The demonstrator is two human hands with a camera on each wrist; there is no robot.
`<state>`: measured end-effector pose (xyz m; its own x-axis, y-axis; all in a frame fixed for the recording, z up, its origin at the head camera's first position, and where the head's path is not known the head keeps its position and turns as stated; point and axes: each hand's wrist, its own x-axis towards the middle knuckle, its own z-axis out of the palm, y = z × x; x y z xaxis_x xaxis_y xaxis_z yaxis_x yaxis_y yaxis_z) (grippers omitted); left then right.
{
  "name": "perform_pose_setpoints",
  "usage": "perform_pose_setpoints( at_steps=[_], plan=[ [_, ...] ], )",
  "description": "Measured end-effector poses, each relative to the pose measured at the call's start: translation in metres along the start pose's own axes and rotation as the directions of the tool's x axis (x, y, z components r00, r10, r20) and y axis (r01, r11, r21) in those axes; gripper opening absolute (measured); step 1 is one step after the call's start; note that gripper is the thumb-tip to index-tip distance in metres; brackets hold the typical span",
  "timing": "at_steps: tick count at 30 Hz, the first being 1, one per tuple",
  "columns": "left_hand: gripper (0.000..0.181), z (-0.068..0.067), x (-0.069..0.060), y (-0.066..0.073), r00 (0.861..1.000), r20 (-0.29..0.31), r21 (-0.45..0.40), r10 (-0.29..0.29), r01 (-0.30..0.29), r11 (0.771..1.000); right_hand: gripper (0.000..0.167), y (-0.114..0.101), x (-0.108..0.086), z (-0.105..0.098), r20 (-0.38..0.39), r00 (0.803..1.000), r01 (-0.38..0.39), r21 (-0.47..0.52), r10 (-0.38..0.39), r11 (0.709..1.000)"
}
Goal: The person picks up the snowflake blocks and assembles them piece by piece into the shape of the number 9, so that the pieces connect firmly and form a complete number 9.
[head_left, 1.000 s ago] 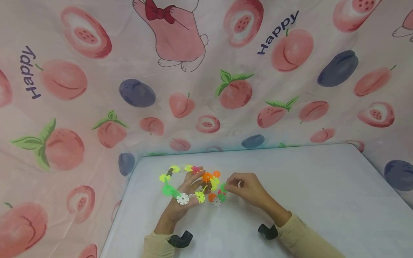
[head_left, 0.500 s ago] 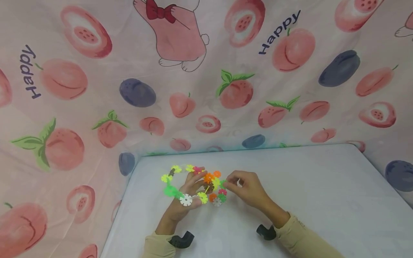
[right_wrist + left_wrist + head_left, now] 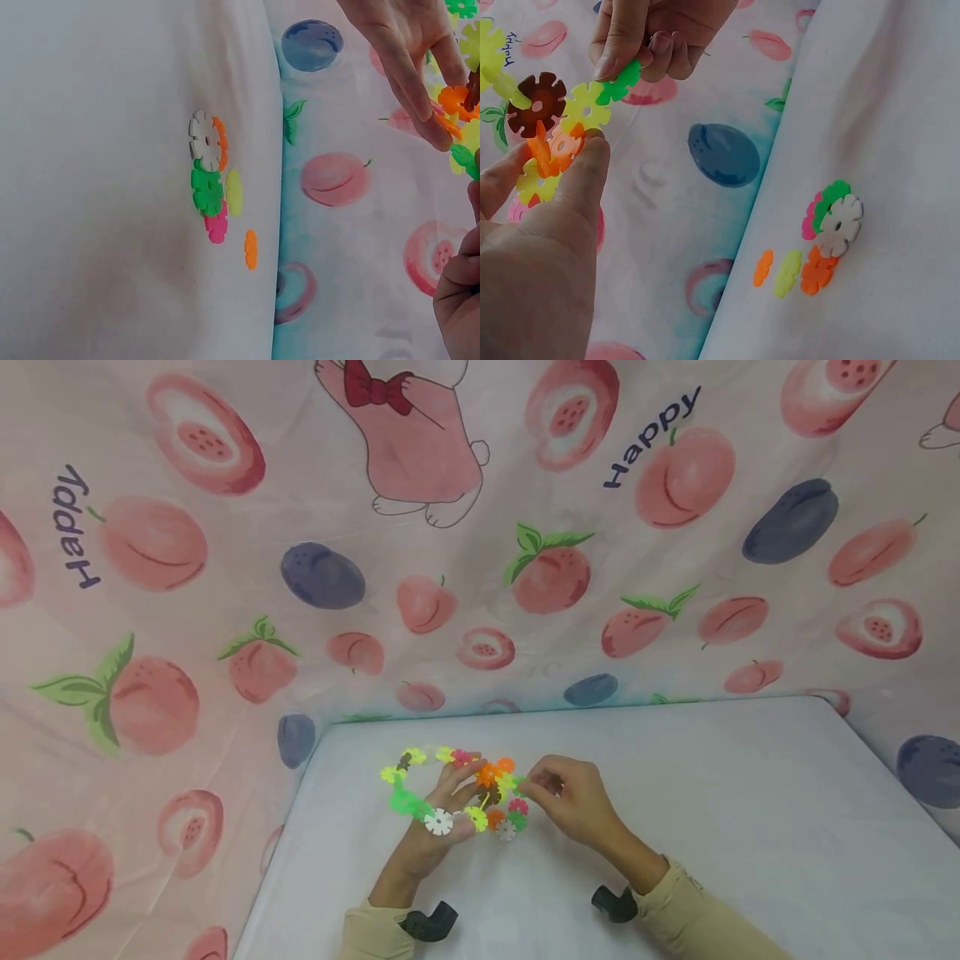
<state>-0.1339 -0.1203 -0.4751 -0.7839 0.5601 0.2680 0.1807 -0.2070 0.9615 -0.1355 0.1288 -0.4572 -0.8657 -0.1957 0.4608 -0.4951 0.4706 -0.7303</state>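
Observation:
A looped chain of slotted plastic snowflake discs (image 3: 402,802), in yellow, green, white, brown, pink and orange, hangs about my left hand (image 3: 444,795). Thumb and fingers of that hand pinch the chain by its orange discs (image 3: 557,148), as the left wrist view shows. My right hand (image 3: 576,797) pinches a green disc (image 3: 620,82) between thumb and forefinger. This green disc meets the edge of a yellow disc (image 3: 585,110) at the chain's end; whether their slots are fully interlocked I cannot tell. Beside the yellow one sits a brown disc (image 3: 537,105).
Loose discs lie on the white table (image 3: 712,793) beyond and below the hands: a white disc (image 3: 202,141), a green disc (image 3: 208,191), a pink disc (image 3: 217,226), a yellow disc (image 3: 235,193) and orange ones (image 3: 251,249). A fruit-printed cloth (image 3: 450,560) rises behind the table.
My left hand and the chain have shifted slightly right. The right hand has moved slightly left, its green disc now closer against the yellow disc.

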Motion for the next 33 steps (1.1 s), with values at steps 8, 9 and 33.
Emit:
perform_pose_setpoints(
  at_steps=[8,9,33],
  plan=[
    [0.082,0.001,-0.001,0.002,1.000,0.008,-0.008,-0.009,0.009,1.000,0.011,0.002,-0.001,0.001,0.003,1.000,-0.010,0.005,0.010,1.000],
    [0.082,0.001,-0.001,0.002,1.000,0.007,-0.004,-0.016,0.016,1.000,0.011,0.003,-0.001,0.001,0.008,1.000,-0.012,0.008,0.012,1.000],
    [0.077,-0.012,-0.004,0.007,0.999,-0.043,-0.043,-0.001,-0.001,0.999,0.011,0.020,-0.005,0.003,0.229,0.965,-0.147,0.057,0.131,0.987]
  ],
)
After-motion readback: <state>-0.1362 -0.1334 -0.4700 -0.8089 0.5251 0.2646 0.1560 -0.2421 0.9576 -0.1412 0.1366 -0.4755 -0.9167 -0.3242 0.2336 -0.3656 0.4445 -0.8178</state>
